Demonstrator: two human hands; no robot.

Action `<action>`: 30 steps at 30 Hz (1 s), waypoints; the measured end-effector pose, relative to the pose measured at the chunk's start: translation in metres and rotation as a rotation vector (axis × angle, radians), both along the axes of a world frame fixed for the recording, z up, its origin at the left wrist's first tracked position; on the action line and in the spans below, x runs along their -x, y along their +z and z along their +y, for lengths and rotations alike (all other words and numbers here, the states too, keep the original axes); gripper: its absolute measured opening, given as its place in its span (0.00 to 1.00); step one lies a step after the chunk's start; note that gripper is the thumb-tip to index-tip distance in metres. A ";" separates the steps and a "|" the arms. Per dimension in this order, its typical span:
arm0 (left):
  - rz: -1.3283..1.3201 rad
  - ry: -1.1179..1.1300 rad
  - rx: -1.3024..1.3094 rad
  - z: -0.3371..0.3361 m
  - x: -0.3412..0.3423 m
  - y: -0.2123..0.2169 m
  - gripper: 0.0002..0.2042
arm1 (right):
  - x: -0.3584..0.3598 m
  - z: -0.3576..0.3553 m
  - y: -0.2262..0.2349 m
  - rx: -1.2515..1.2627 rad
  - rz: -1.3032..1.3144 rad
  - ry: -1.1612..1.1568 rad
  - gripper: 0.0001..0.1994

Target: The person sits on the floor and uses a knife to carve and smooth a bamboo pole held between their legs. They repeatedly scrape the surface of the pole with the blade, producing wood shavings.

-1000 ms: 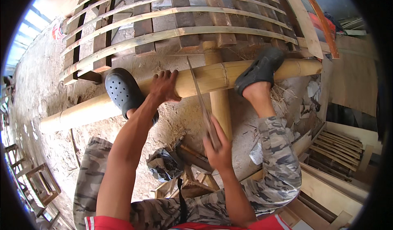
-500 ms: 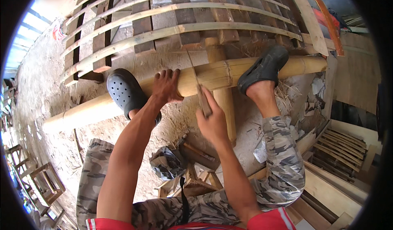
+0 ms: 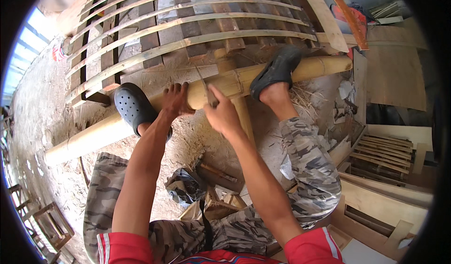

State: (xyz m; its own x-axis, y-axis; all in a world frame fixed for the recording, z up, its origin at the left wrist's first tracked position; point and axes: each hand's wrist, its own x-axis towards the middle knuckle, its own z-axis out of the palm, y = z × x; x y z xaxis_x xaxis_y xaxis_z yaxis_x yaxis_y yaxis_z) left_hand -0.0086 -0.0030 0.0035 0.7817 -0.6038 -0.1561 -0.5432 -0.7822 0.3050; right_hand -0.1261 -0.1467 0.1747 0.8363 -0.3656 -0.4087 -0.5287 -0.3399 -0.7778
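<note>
The right hand (image 3: 223,116) has moved up, its grip pinching a thin blade (image 3: 203,81) against the bamboo pole (image 3: 94,137); the left hand (image 3: 176,99), fingers spread, braces it. Keep the pole pinned firmly.

A rough open-air bamboo workshop: a thick bamboo pole (image 3: 225,88) lies across the dusty dirt floor (image 3: 42,118), a slatted bamboo panel (image 3: 188,24) stands behind it, and timber offcuts (image 3: 385,151) lie stacked among shavings.

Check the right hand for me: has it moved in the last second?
Yes. The right hand, gripping a thin blade, has gone forward from down beside the short upright bamboo piece up to the long bamboo pole.
</note>
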 end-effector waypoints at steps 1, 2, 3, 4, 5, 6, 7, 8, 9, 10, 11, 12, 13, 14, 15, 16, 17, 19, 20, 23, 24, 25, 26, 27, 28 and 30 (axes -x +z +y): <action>-0.038 0.001 0.001 0.002 0.004 0.001 0.56 | 0.018 0.002 -0.004 -0.007 0.003 0.004 0.32; -0.075 0.002 0.004 0.002 0.010 0.000 0.56 | 0.040 0.004 -0.012 -0.013 0.008 0.009 0.32; -0.116 0.005 0.010 0.000 0.012 -0.003 0.56 | 0.071 0.008 -0.030 0.134 -0.276 0.030 0.32; -0.138 0.008 0.037 0.015 0.011 -0.009 0.56 | 0.090 0.024 -0.001 -0.013 -0.205 0.000 0.32; -0.161 0.017 0.050 0.017 0.017 -0.010 0.55 | 0.118 0.028 0.008 0.005 -0.265 0.010 0.32; -0.175 0.014 0.069 0.015 0.026 -0.012 0.55 | 0.146 0.033 0.014 0.029 -0.315 0.007 0.32; -0.208 0.015 0.098 0.011 0.027 -0.010 0.55 | 0.165 0.036 0.022 0.027 -0.310 0.013 0.32; -0.203 0.026 0.084 0.008 0.034 -0.010 0.55 | 0.183 0.037 0.028 0.023 -0.305 0.019 0.33; -0.204 0.038 0.069 0.008 0.038 -0.011 0.55 | 0.193 0.039 0.033 0.018 -0.306 0.026 0.34; -0.205 0.049 0.053 0.007 0.043 -0.011 0.55 | 0.198 0.039 0.034 -0.020 -0.276 0.018 0.32; -0.217 0.043 0.046 0.007 0.047 -0.012 0.55 | 0.205 0.038 0.040 -0.025 -0.262 -0.003 0.32; -0.234 0.040 0.040 0.006 0.050 -0.012 0.56 | 0.209 0.037 0.051 -0.030 -0.254 -0.020 0.31; -0.247 0.039 0.022 0.010 0.052 -0.014 0.56 | 0.215 0.037 0.063 -0.046 -0.241 -0.036 0.30; -0.229 0.055 -0.002 0.013 0.049 -0.015 0.57 | 0.222 0.039 0.083 -0.068 -0.220 -0.043 0.30; -0.208 0.069 -0.020 0.013 0.045 -0.015 0.58 | 0.229 0.041 0.102 -0.057 -0.174 -0.027 0.31; -0.187 0.081 -0.029 0.011 0.042 -0.013 0.59 | 0.237 0.041 0.119 -0.038 -0.128 -0.012 0.31; -0.140 0.090 -0.051 0.012 0.042 -0.011 0.59 | 0.245 0.041 0.128 -0.020 -0.082 0.004 0.31; -0.056 0.107 -0.077 0.007 0.035 0.000 0.61 | 0.261 0.034 0.132 0.054 -0.179 0.039 0.31; -0.019 0.114 -0.081 0.004 0.034 0.006 0.64 | 0.266 0.030 0.140 0.055 -0.164 0.037 0.31; 0.023 0.113 -0.113 -0.009 0.049 0.017 0.67 | 0.281 0.013 0.139 0.069 -0.169 0.014 0.30; 0.020 0.113 -0.121 -0.008 0.050 0.019 0.67 | 0.283 0.008 0.137 0.095 -0.186 0.020 0.30; 0.019 0.113 -0.129 -0.007 0.050 0.021 0.68 | 0.286 0.002 0.134 0.122 -0.202 0.025 0.29; 0.018 0.113 -0.136 -0.008 0.050 0.023 0.68 | 0.289 -0.007 0.126 0.101 -0.194 0.000 0.29; -0.002 0.086 -0.147 -0.005 0.049 0.018 0.68 | 0.290 -0.013 0.124 0.085 -0.181 -0.012 0.29; -0.020 0.059 -0.156 0.000 0.047 0.012 0.67 | 0.288 -0.020 0.124 0.070 -0.167 -0.024 0.29; -0.094 0.030 -0.207 0.015 0.044 0.001 0.67 | 0.288 -0.033 0.121 0.038 -0.151 -0.040 0.29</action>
